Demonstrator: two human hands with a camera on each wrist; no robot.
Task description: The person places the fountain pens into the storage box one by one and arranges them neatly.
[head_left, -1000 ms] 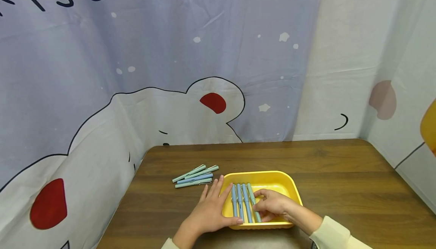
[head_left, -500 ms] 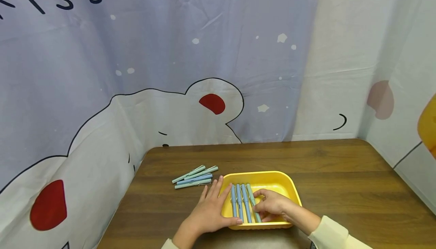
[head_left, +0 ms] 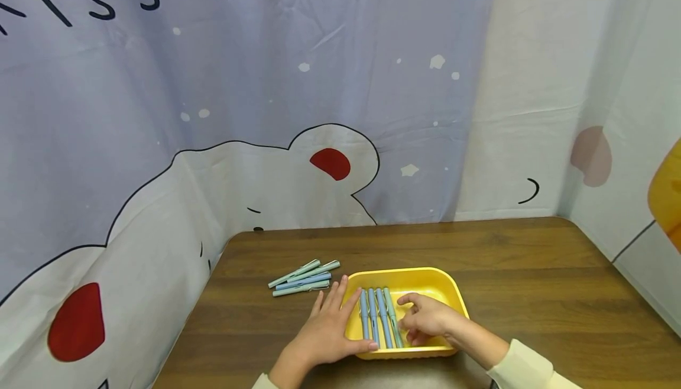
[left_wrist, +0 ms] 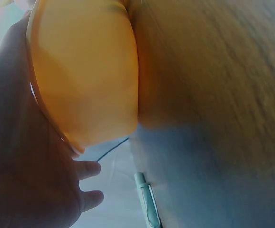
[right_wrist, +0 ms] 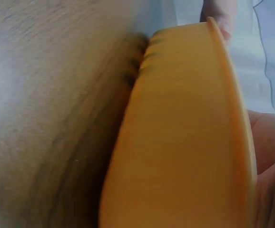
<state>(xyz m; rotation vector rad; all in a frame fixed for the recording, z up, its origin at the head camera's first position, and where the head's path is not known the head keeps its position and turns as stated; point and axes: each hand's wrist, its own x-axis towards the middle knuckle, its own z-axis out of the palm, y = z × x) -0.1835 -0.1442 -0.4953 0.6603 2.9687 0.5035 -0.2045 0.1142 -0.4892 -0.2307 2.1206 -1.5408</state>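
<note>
A yellow tray [head_left: 433, 282] stands near the table's front. Inside, toward its left side, three blue pens [head_left: 373, 313] and a light green pen [head_left: 392, 317] lie side by side. My left hand [head_left: 324, 331] rests on the tray's left edge, fingers spread and thumb over the front rim. My right hand [head_left: 428, 320] is in the tray, right of the green pen, with loosely bent fingers and nothing held. The left wrist view shows the tray's outer wall [left_wrist: 85, 71] beside the hand. In the right wrist view, the tray wall [right_wrist: 175, 123] hides most of my right hand [right_wrist: 273, 166].
Several more pens, green with one blue pen [head_left: 303, 281] among them, lie in a loose pile on the wooden table [head_left: 511, 271], left of the tray. A printed curtain [head_left: 415, 111] hangs behind the table's far edge.
My right fingers have come off the green pen, which now lies nearer the blue pens. The left hand stays on the tray edge. The head view has shifted slightly.
</note>
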